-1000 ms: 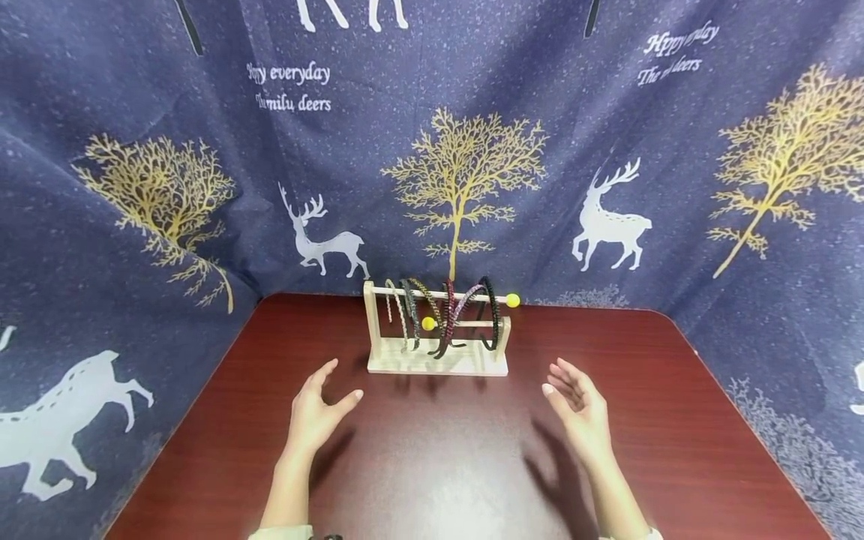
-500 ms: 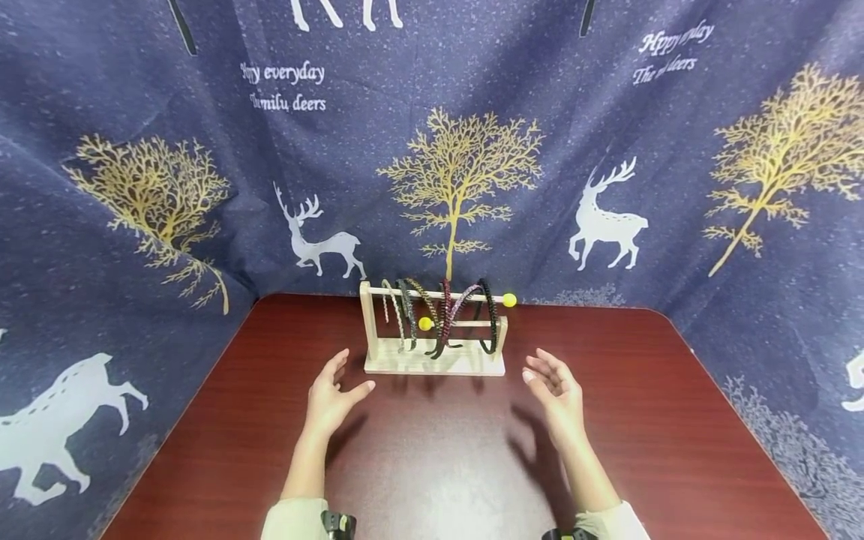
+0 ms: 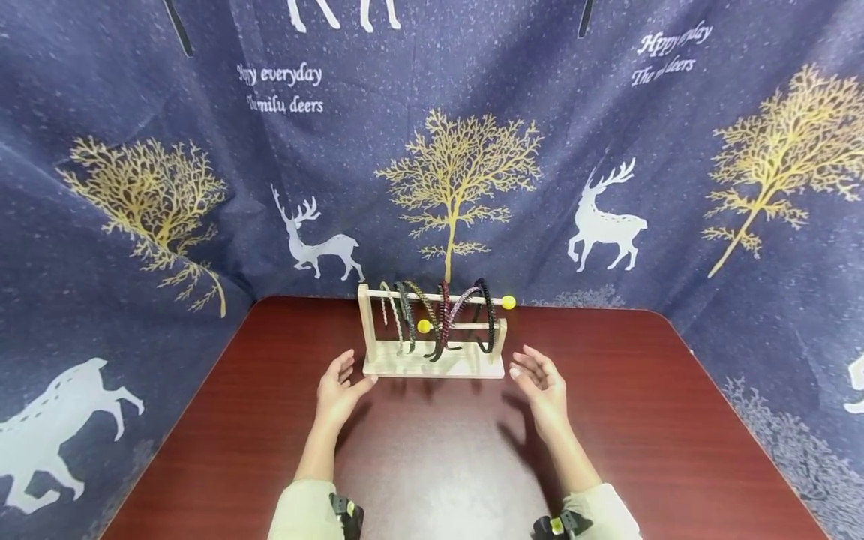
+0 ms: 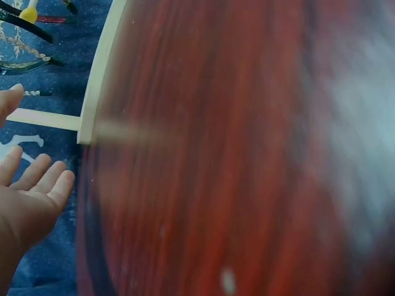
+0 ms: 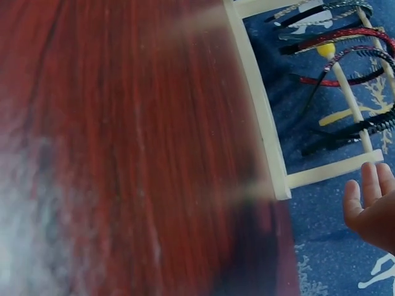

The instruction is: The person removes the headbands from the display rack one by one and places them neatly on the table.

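A pale wooden rack [image 3: 432,367] stands at the back middle of the table, its two rods tipped with yellow balls. Several headbands hang on it, among them a beige one [image 3: 395,319] at the left, a dark red one [image 3: 443,319] and a black one [image 3: 490,322] at the right. My left hand [image 3: 340,390] is by the rack's left end, thumb tip right at the base's front corner. Beyond the right end, my right hand [image 3: 543,384] faces inward with fingers relaxed. Neither hand holds anything. In the right wrist view, fingertips [image 5: 369,176] overlap the rack's short post.
The reddish-brown table [image 3: 648,420] has rounded far corners. A blue cloth [image 3: 432,187] printed with deer and trees hangs behind and at both sides. Black devices, one of them a wrist camera [image 3: 563,523], are strapped at both sleeves.
Both hands have moved inward toward the two ends of the rack, and the sleeves have come further into view. The rack and headbands stand as before; the head view has shifted slightly.
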Motion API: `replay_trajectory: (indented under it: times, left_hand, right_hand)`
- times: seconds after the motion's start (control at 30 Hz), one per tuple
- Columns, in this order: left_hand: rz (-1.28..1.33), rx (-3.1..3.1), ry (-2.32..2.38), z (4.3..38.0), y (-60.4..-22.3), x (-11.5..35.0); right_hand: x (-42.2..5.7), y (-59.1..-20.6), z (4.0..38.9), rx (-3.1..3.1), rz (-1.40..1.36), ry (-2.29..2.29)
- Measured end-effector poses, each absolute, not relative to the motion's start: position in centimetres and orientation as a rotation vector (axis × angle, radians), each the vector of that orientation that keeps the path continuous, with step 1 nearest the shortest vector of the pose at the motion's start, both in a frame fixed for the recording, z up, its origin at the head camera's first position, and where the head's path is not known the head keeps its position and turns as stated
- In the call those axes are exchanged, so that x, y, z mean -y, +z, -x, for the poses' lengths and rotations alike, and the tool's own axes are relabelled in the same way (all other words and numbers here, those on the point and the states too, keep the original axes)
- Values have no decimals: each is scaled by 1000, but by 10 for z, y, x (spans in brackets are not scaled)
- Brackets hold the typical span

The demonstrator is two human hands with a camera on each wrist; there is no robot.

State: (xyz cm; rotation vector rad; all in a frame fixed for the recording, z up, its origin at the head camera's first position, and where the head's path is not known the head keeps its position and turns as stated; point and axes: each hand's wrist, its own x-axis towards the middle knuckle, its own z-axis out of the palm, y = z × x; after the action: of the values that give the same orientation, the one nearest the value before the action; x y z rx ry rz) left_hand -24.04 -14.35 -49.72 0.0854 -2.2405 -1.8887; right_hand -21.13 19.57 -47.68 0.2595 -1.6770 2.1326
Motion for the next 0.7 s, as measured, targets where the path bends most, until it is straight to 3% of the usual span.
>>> replay_trajectory:
  times: [0.7]
  left_hand:
    - [84,2160,-1960,267,-491,122]
  right_hand:
    - [-183,-479,248,1736,-329,2164]
